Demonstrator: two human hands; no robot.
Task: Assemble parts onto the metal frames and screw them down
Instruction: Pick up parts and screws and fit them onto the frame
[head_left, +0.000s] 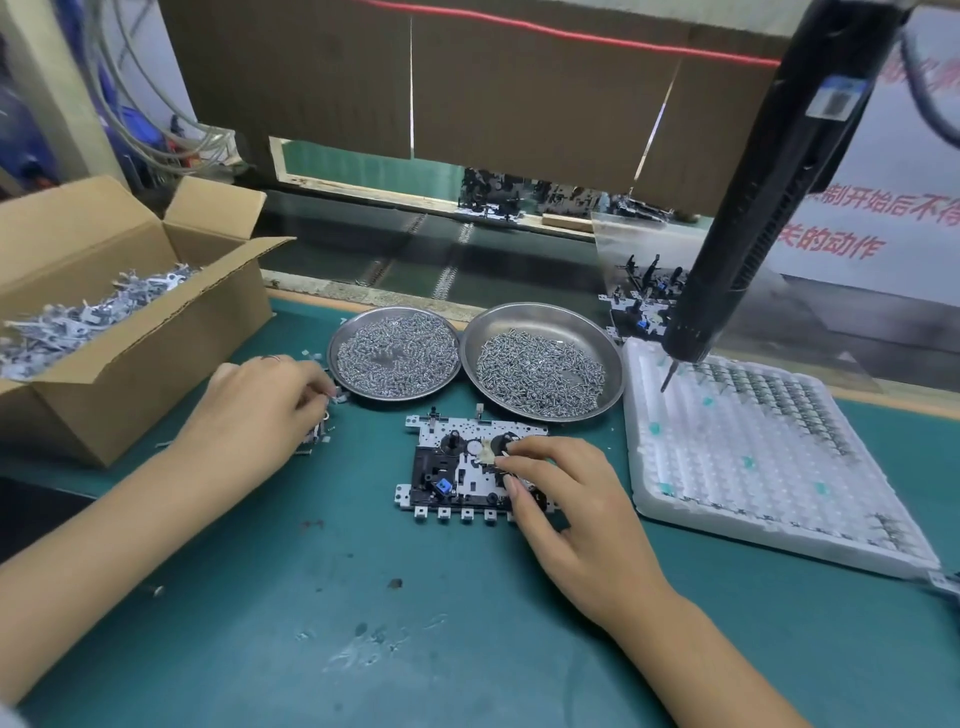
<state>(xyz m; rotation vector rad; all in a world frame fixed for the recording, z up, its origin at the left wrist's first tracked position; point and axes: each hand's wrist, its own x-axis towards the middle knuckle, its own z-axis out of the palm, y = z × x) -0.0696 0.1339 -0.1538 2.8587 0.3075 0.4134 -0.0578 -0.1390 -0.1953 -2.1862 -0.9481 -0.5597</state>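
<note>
On the green bench (363, 597), nearest the person, lies the metal frame (457, 478), flat, with black plastic pieces and a blue part already mounted on it. The right hand (576, 514) rests over the frame's right half, its fingertips (511, 449) pinching a small pale part right at a black round hub near the frame's upper middle. The step in hand appears to be seating that part. To do it well, the part should go down square over its post, pressed until it sits flush, while the heel of the hand keeps the frame from sliding on the bench.

Left of the frame, the left hand (260, 410) curls over a little cluster of small metal pieces (319, 436) on the bench, fingers bent as if picking one up; whether it already holds one cannot be told. Having the next piece ready would save a reach.

Just beyond the frame sit two shallow steel dishes of screws (395, 358) and (540, 364), touching each other. Right of the frame lies a white foam tray (753, 467), with rows of small parts along its far edge. The electric screwdriver (753, 208) hangs above that tray, untouched, so screwing is likely not yet due. Farther left of the frame stands an open cardboard box (130, 312) of grey metal brackets.
</note>
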